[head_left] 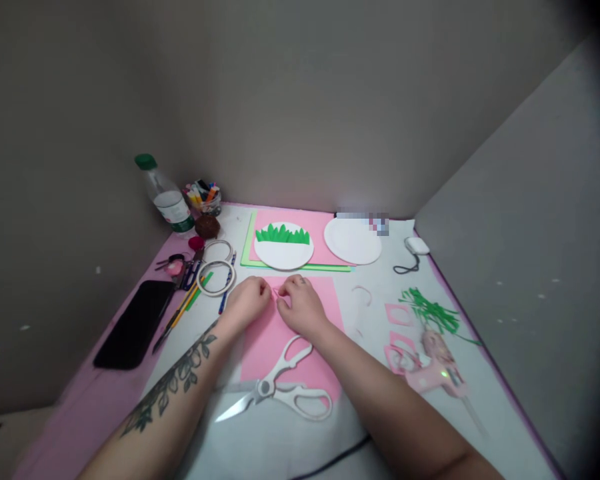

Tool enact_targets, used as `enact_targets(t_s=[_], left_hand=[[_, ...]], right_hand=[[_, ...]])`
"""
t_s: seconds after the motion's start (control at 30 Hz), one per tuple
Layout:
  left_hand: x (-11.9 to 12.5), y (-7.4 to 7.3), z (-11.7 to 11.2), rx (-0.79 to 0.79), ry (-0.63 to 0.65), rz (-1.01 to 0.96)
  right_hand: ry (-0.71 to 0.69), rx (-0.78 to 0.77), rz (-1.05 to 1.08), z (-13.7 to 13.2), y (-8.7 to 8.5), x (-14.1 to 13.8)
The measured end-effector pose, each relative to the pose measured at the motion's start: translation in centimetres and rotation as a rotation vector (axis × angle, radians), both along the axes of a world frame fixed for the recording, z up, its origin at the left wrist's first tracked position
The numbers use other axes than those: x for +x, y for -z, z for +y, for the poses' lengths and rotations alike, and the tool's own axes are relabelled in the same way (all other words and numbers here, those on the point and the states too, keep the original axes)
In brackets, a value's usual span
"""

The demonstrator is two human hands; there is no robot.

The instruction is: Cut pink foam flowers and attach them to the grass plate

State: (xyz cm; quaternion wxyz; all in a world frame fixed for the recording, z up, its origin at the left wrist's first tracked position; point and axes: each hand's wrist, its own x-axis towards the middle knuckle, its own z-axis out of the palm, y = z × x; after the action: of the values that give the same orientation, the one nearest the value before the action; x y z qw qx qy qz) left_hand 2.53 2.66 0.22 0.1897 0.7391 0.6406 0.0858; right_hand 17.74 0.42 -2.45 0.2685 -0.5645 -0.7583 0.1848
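My left hand (250, 299) and my right hand (300, 305) meet over a pink sheet of paper (280, 333) in the middle of the table. Both are closed in a pinch around a small pink paper piece (276, 292) held between their fingertips. White-handled scissors (280, 390) lie open on the near part of the pink sheet, just below my right wrist. Behind my hands sits a white paper plate with green paper grass (283, 245) on pink and green sheets, and a plain white plate (353, 240) lies beside it.
At left are a black phone (135, 323), pencils (180, 313), tape rolls (216, 277), a water bottle (164, 195) and a cup of markers (204, 197). At right lie pink cut-outs (400, 333), green paper shreds (433, 310), a pink glue gun (437, 373) and a white charger (417, 245).
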Motion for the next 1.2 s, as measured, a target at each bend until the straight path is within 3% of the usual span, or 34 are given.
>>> enact_targets(t_s=[0.73, 1.2], left_hand=[[0.26, -0.37, -1.0, -0.03, -0.136, 0.007], [0.37, -0.51, -1.0, -0.033, -0.149, 0.011]], right_hand=[[-0.015, -0.044, 0.041, 0.14, 0.06, 0.41], [-0.033, -0.029, 0.003, -0.09, -0.18, 0.15]])
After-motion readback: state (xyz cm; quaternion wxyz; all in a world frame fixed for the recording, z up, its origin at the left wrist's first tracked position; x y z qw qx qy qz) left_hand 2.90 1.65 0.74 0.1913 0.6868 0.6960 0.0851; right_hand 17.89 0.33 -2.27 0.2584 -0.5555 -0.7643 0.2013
